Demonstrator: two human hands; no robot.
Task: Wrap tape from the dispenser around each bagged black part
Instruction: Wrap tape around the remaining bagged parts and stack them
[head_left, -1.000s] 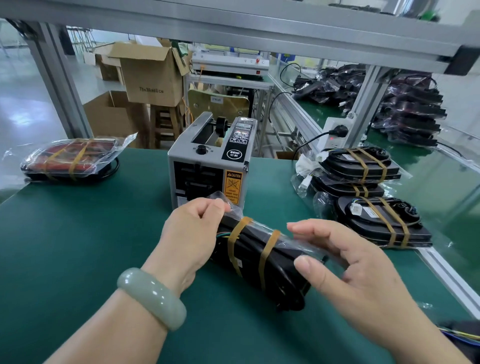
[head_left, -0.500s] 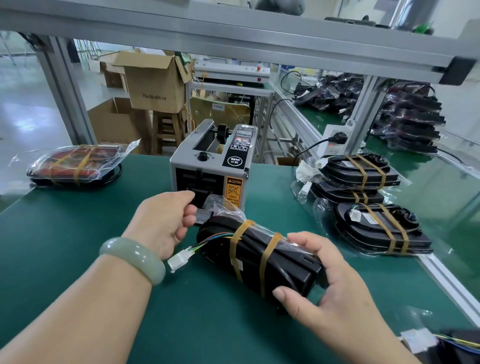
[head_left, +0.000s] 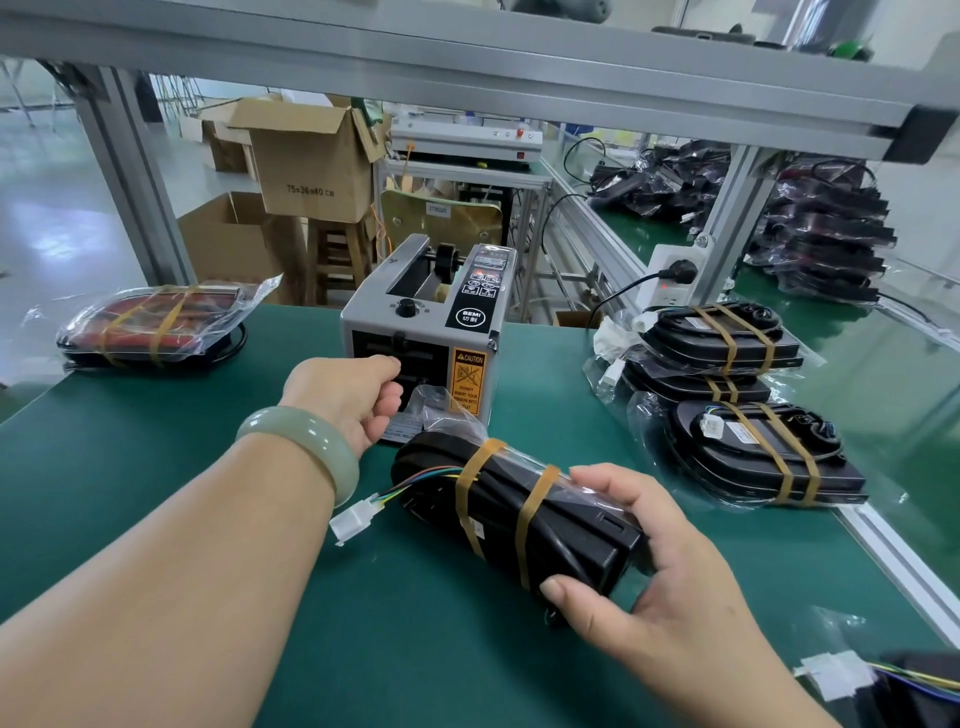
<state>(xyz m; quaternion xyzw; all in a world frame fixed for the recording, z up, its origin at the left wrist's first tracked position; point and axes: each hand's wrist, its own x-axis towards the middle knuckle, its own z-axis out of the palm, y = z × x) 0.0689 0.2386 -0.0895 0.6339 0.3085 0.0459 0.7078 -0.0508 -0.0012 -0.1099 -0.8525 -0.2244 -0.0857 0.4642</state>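
Left hand (head_left: 348, 395) off bagged black part (head_left: 519, 514), now at dispenser (head_left: 421, 338) outlet.

this is a factory packing line: a green-matted bench (head_left: 156, 519) framed in aluminium rails (head_left: 467, 62), with a grey tape dispenser (head_left: 421, 332) bearing a caution label. stacks of bagged black parts (head_left: 727, 395) bound in tan tape sit on it, and more pile up on the next bench (head_left: 826, 234). behind stand open cartons (head_left: 306, 161), a wooden stool (head_left: 337, 260) and a glossy floor (head_left: 52, 228).
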